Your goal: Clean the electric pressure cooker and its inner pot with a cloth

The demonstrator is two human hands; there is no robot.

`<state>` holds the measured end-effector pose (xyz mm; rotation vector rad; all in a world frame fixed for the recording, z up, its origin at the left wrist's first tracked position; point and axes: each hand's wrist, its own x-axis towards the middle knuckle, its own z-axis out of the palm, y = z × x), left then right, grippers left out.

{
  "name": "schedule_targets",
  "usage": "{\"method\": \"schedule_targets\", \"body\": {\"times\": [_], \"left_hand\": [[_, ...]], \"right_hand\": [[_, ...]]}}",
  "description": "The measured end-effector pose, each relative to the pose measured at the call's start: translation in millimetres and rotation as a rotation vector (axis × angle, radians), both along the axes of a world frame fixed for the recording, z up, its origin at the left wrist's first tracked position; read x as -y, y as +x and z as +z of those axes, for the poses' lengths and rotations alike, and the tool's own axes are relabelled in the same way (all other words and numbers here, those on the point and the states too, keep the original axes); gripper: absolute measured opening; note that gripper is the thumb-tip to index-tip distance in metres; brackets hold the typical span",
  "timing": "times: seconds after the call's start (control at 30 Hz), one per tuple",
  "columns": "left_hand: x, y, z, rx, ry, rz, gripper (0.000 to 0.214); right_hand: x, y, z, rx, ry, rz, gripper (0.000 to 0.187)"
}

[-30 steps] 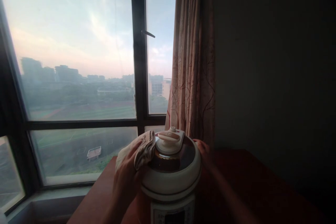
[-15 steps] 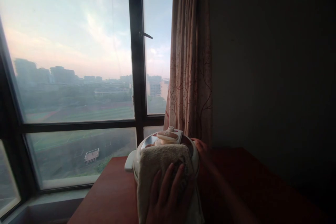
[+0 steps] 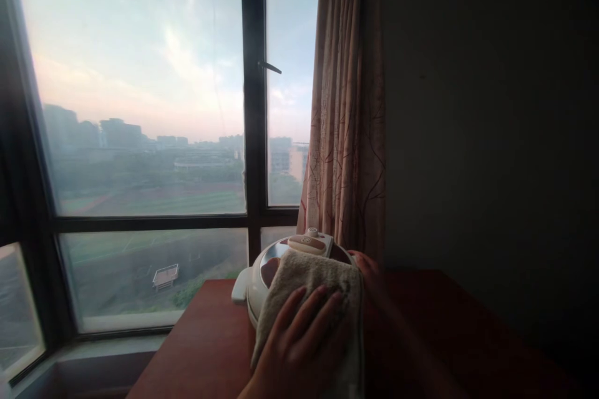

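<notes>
A white electric pressure cooker (image 3: 262,269) with a brown lid and a cream knob (image 3: 309,242) stands on a reddish wooden table (image 3: 201,340). A beige towel (image 3: 311,273) is draped over its front. My left hand (image 3: 299,343) lies flat on the towel with fingers stretched out, pressing it against the cooker. My right hand (image 3: 368,265) is in shadow at the cooker's right rim, its fingers curled against the lid edge. The cooker's front panel is hidden by the towel and my hand.
A large dark-framed window (image 3: 140,106) with a latch handle (image 3: 270,67) fills the left. A patterned pink curtain (image 3: 349,137) hangs just behind the cooker. A dark wall is on the right. The window sill (image 3: 93,346) runs below the glass.
My left hand carried the towel from the lid's left side round to the front and now presses it flat there. My right hand stayed at the right rim.
</notes>
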<state>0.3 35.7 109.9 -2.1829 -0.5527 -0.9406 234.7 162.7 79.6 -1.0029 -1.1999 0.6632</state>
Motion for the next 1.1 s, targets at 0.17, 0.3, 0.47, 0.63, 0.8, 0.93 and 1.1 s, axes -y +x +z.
{"method": "schedule_targets", "body": {"times": [0.17,0.3,0.47,0.63,0.8,0.93,1.1], "left_hand": [[-21,-63,-15.9,0.283,-0.226,0.027,0.059],[-53,-90,6.0,0.429,-0.516,-0.014,0.062],[-98,-91,56.5,0.469,-0.909,0.007,0.047],[-133,-82,71.9,0.511,-1.145,0.074,0.033],[-118,-80,68.7,0.474,-0.978,0.062,0.037],[-79,-81,57.2,0.354,-0.752,-0.004,0.047],[-29,-71,12.5,0.376,-0.455,0.056,0.064]], "right_hand": [[-4,2,-4.1,-0.016,-0.016,0.012,0.059],[-6,4,-8.8,-0.02,-0.025,0.015,0.059],[-7,5,-10.2,-0.011,-0.026,0.012,0.057],[-5,5,-8.0,-0.005,-0.029,0.002,0.057],[-3,3,-5.7,-0.012,-0.034,0.002,0.061],[-2,2,-2.4,-0.013,-0.047,0.035,0.067],[3,8,-8.3,-0.06,-0.084,0.005,0.075]]}}
